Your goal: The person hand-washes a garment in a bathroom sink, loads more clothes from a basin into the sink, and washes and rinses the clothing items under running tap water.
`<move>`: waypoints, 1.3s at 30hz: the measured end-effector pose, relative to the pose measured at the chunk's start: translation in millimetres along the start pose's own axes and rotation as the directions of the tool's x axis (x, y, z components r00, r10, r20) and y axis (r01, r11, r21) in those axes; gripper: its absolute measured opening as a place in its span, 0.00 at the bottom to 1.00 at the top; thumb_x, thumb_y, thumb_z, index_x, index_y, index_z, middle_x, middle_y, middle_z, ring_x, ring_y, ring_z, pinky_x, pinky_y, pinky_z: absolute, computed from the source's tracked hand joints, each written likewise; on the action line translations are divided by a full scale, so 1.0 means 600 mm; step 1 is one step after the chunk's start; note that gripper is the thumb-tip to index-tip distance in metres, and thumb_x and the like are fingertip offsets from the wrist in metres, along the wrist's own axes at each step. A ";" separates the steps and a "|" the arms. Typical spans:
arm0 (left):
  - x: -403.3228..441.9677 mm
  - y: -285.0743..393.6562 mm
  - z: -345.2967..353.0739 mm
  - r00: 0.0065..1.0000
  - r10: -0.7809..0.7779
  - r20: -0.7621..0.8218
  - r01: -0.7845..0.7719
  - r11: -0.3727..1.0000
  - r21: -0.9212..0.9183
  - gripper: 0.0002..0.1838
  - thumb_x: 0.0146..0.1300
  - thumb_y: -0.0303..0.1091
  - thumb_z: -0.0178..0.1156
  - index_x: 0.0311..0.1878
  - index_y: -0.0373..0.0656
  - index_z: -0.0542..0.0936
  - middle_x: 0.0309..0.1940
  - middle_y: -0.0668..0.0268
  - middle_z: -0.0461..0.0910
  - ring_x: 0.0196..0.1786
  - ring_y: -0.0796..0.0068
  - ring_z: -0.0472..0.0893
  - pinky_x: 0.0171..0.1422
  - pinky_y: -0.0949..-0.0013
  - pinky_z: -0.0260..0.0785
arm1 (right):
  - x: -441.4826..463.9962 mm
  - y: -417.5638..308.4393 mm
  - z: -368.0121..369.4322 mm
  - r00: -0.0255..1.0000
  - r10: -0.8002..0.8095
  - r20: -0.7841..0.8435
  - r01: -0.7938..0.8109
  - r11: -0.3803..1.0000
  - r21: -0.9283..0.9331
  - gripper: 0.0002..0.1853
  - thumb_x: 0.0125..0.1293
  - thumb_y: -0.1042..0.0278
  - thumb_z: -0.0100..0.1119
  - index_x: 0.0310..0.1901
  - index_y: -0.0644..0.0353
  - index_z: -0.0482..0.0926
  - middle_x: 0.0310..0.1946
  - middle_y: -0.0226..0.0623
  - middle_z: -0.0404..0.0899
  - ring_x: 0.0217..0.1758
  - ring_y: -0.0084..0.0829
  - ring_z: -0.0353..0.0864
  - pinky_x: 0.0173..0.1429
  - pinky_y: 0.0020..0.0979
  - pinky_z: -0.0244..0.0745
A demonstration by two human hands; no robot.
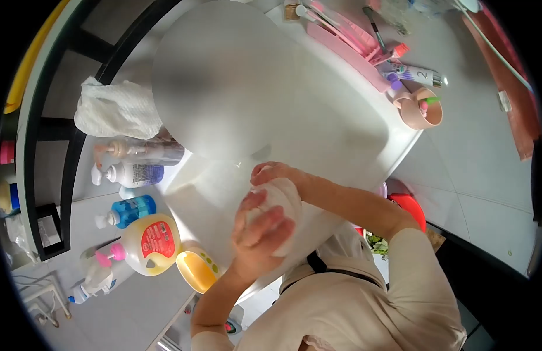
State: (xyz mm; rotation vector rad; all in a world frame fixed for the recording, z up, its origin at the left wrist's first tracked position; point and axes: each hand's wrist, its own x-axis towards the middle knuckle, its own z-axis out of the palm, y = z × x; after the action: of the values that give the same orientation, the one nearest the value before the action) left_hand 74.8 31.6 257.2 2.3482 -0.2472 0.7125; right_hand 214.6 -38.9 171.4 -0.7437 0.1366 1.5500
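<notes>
Blurred disc (215, 79) partly hiding basin (341, 126), left hand (260, 227) spread on white cloth (287, 202), right hand (278, 173), grip unclear

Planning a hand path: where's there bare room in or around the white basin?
Bare: white basin between right forearm and pink tray; smaller patch between left hand and blue bottle. Crowded: left side, with towel, pump bottles and yellow jug; right rim, with tray, tube and pink cup; near middle, with right hand and white cloth. Gray disc hides what's behind.

L hand (263, 229) splayed, R hand (275, 173) curled nearby
</notes>
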 end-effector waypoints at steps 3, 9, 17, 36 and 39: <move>0.009 0.007 0.012 0.993 0.112 0.039 -0.112 0.994 0.017 0.19 0.30 0.23 0.66 0.33 0.51 0.81 0.44 0.69 0.74 0.51 0.48 0.73 0.54 0.48 0.70 | -0.008 -0.034 0.024 0.996 0.086 0.032 -0.072 0.948 -0.311 0.09 0.51 0.69 0.64 0.33 0.58 0.74 0.29 0.32 0.77 0.32 0.24 0.75 0.36 0.27 0.72; 0.009 0.013 0.051 0.964 0.218 0.150 -0.220 0.975 -0.007 0.17 0.30 0.29 0.66 0.31 0.52 0.80 0.39 0.69 0.74 0.48 0.56 0.74 0.51 0.54 0.72 | -0.003 -0.048 0.030 0.979 0.198 0.050 -0.097 0.669 -0.737 0.09 0.45 0.69 0.63 0.26 0.59 0.73 0.23 0.30 0.74 0.28 0.23 0.71 0.32 0.27 0.66; -0.020 0.000 0.113 0.833 0.311 0.457 -0.389 0.917 0.085 0.09 0.40 0.38 0.59 0.28 0.52 0.75 0.33 0.70 0.72 0.37 0.65 0.71 0.44 0.61 0.69 | 0.010 -0.014 -0.003 0.993 0.117 0.024 -0.024 0.391 -0.920 0.08 0.42 0.69 0.59 0.25 0.63 0.73 0.21 0.35 0.74 0.27 0.27 0.70 0.30 0.30 0.66; -0.056 -0.001 0.146 0.780 0.399 0.483 -0.492 0.867 0.078 0.01 0.45 0.34 0.57 0.24 0.52 0.76 0.31 0.75 0.74 0.42 0.67 0.72 0.51 0.61 0.63 | -0.011 0.021 0.024 0.940 -0.328 -0.093 -0.125 -0.077 -0.989 0.10 0.47 0.67 0.57 0.32 0.59 0.80 0.32 0.43 0.81 0.40 0.42 0.80 0.44 0.38 0.75; -0.058 -0.006 0.148 0.785 0.432 0.443 -0.511 0.857 0.070 0.03 0.45 0.34 0.57 0.26 0.52 0.77 0.32 0.74 0.74 0.43 0.67 0.72 0.52 0.59 0.63 | -0.016 0.016 0.024 0.912 -0.400 -0.094 -0.137 -0.080 -0.987 0.11 0.47 0.66 0.57 0.33 0.59 0.79 0.31 0.44 0.81 0.39 0.42 0.80 0.44 0.38 0.74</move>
State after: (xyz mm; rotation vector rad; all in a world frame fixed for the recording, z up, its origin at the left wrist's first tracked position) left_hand 85.0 -23.4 179.6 2.6289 -1.0363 0.4590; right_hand 199.8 -41.3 184.5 -2.2374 -1.0117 0.9916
